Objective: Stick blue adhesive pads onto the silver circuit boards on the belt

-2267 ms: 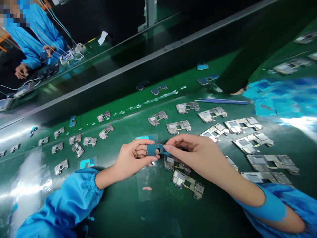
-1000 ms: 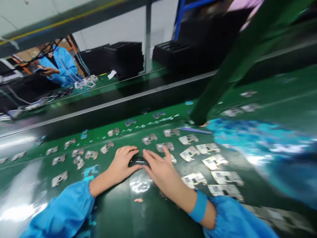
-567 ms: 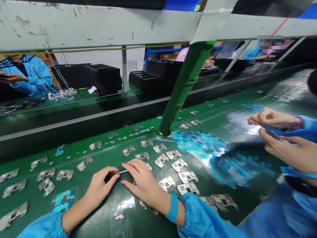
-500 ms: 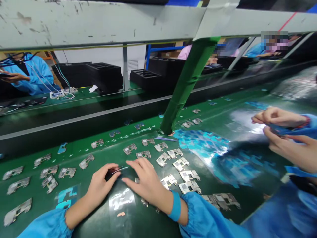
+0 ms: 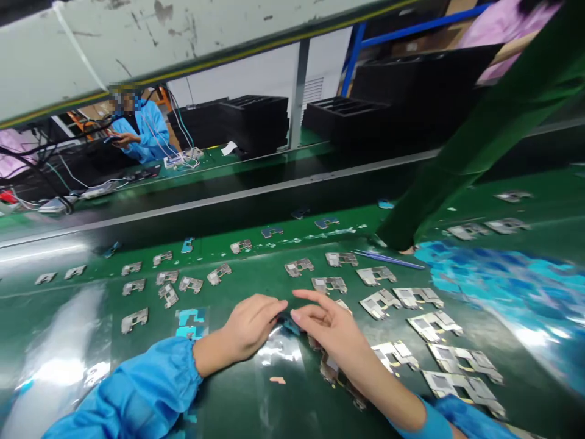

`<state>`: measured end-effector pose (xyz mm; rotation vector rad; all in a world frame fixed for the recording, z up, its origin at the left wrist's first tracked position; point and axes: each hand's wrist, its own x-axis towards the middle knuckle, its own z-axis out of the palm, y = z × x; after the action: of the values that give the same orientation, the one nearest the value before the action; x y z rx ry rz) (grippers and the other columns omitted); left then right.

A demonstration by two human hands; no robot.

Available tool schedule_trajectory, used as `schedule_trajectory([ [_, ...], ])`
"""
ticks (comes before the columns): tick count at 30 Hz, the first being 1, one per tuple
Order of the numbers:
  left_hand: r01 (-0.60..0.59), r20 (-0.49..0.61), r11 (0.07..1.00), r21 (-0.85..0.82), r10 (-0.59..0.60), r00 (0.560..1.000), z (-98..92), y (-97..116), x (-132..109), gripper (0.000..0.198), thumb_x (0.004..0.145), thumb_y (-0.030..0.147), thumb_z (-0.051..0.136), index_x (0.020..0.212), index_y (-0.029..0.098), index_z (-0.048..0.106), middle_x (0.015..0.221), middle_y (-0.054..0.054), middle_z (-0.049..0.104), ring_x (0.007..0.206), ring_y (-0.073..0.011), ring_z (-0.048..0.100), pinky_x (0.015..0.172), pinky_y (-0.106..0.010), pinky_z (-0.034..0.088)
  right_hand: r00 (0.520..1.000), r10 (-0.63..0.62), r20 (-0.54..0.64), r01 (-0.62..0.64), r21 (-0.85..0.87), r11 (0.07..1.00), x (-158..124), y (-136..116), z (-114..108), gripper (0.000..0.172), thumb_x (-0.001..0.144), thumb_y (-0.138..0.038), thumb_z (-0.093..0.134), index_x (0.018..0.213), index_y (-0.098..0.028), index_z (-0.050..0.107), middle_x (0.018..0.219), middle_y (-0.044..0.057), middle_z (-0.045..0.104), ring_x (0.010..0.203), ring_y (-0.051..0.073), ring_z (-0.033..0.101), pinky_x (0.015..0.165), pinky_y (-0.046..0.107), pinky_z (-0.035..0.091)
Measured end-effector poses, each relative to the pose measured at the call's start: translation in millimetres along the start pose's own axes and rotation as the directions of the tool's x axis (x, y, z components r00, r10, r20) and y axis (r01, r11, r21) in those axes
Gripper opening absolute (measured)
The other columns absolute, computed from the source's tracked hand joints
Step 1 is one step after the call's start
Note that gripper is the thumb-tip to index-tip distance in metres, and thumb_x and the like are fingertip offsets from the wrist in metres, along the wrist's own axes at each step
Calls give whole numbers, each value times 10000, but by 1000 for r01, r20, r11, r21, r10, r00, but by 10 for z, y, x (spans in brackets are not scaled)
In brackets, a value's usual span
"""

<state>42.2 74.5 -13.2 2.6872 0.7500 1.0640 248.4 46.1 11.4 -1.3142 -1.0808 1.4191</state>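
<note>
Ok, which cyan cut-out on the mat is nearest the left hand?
The cut-out on clear film, beside the left hand; the other blue pieces lie far up the mat.

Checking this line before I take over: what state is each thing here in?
Left hand: curled, fingertips beside the small blue piece
Right hand: fingers spread, beside the piece
Small blue piece: partly hidden between the hands
Clear film sheet: lying flat under the hands
Metal-shielded circuit boards: lying flat in rows
Blue tweezers: lying unheld

A scuffed white overhead beam (image 5: 183, 46) runs across the far side of the room above stacked black foam trays (image 5: 253, 119) and a grey metal post (image 5: 298, 91). At right, a thick green-wrapped pillar (image 5: 484, 140) slants before a blue steel rack (image 5: 411, 27).
</note>
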Motion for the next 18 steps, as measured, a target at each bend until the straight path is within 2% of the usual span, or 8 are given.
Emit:
schedule_trajectory([
  [2, 12, 57, 1000, 29, -14, 998, -17, -10, 8, 415, 989, 142, 477, 1401, 181, 506, 1139, -160, 731, 1033, -259, 716, 862, -423, 608, 1000, 16, -25, -15, 45, 999, -6, 1, -11, 539, 684, -506, 824, 1085, -189, 650, 665, 12, 721, 494, 156, 604, 416, 260, 419],
  [5, 203, 134, 974, 104, -216, 967, -78, -141, 127, 396, 987, 262, 555, 1375, 185, 544, 1241, -164, 697, 1164, -291, 661, 988, -487, 541, 998, -2, -55, 4, 35, 999, -17, -8, -78, 487, 671, -509, 832, 1012, -189, 693, 696, 40, 739, 582, 199, 660, 460, 294, 484],
  [8, 458, 183, 852, 253, -507, 842, -244, -481, 364, 440, 936, 417, 654, 1318, 204, 608, 1407, -136, 603, 1326, -272, 550, 1121, -439, 437, 995, -14, -101, 16, 13, 1000, 3, -4, -190, 388, 683, -501, 844, 887, -186, 746, 700, 48, 734, 618, 208, 676, 531, 322, 545],
  [11, 583, 137, 724, 369, -663, 736, -503, -852, 632, 285, 957, 386, 601, 1164, 223, 709, 1331, -107, 648, 1288, -271, 568, 1113, -419, 416, 996, 26, -86, -15, 126, 992, 14, 10, -233, 339, 740, -502, 823, 862, -198, 733, 587, -14, 658, 461, 125, 566, 434, 250, 469],
  [12, 589, 131, 719, 369, -668, 733, -580, -939, 708, 272, 929, 385, 620, 1106, 211, 730, 1263, -117, 679, 1238, -301, 596, 1083, -444, 434, 998, 47, -31, -40, 193, 980, 6, 7, -221, 346, 749, -514, 814, 856, -200, 716, 556, -35, 629, 422, 98, 521, 404, 221, 426],
  [14, 593, 134, 730, 339, -661, 738, -678, -1078, 811, 327, 813, 462, 691, 977, 184, 746, 1147, -141, 707, 1119, -358, 649, 984, -470, 494, 999, 37, -25, -32, 195, 980, 3, -3, -178, 412, 703, -559, 824, 817, -185, 695, 514, -48, 603, 372, 74, 473, 372, 200, 378],
  [17, 568, 154, 780, 263, -615, 773, -648, -1344, 829, 445, 688, 613, 654, 785, 184, 720, 947, -147, 724, 936, -422, 694, 863, -525, 533, 1000, 11, -25, -6, 186, 983, 127, -3, -167, 549, 559, -604, 878, 814, -148, 707, 600, 7, 677, 484, 124, 616, 487, 248, 513],
  [18, 589, 150, 769, 248, -631, 761, -610, -1443, 817, 448, 656, 634, 649, 762, 204, 717, 939, -129, 737, 928, -411, 702, 858, -494, 538, 999, -1, -33, 8, 188, 982, 184, 3, -188, 587, 529, -611, 885, 842, -147, 709, 631, 8, 684, 544, 144, 657, 537, 266, 546],
])
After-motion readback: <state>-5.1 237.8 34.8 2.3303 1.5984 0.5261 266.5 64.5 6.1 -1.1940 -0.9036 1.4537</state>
